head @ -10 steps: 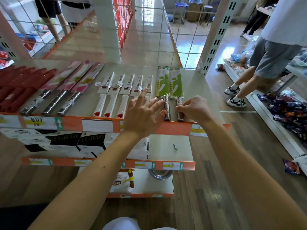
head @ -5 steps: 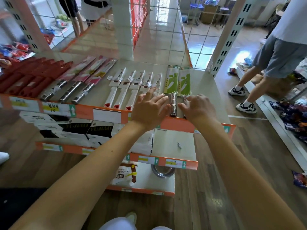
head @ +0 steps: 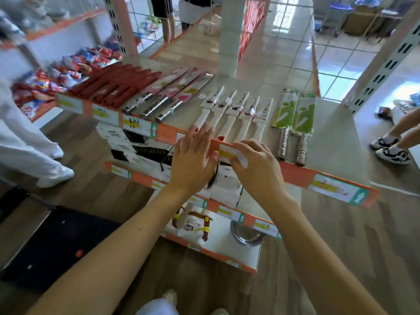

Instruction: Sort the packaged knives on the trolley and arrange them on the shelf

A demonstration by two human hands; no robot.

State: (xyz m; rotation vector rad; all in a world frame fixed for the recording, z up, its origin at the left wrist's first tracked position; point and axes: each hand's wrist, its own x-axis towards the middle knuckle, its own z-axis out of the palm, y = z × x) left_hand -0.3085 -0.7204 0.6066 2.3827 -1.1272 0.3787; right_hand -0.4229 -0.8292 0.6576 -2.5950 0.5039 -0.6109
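a person in white trousers (head: 27, 142) stands at far left beside a heap of snack packets (head: 68, 71). on the top shelf (head: 336, 142), packaged knives lie in rows with handles toward the orange front rail (head: 295, 176): first the red-sleeved knives (head: 118, 85), packed side by side, then three pink-sleeved knives (head: 172, 94) with ribbed steel handles. under them, boxes (head: 136, 142) fill the lower shelf. the left hand (head: 193, 158) lies flat across the front rail, fingers straight and together, holding nothing, its fingertips at the butt ends of the white-handled knives (head: 236, 110) (five of them, laid parallel and touching, small tags at the blades). just to the right, the right hand (head: 256, 164) sits on the same rail with its fingers curled, pinching a yellow-and-white price label (head: 229, 153) fixed to the rail's face. the two hands are near each other but apart. beyond the right hand, two green-sleeved knives (head: 295, 112) lie side by side with steel handles reaching almost to the rail, a bare stretch of shelf to their right. low down, a steel bowl (head: 245, 233) rests on the bottom shelf. at far right, a bystander's sneakers (head: 391, 151) stand on the wooden floor.
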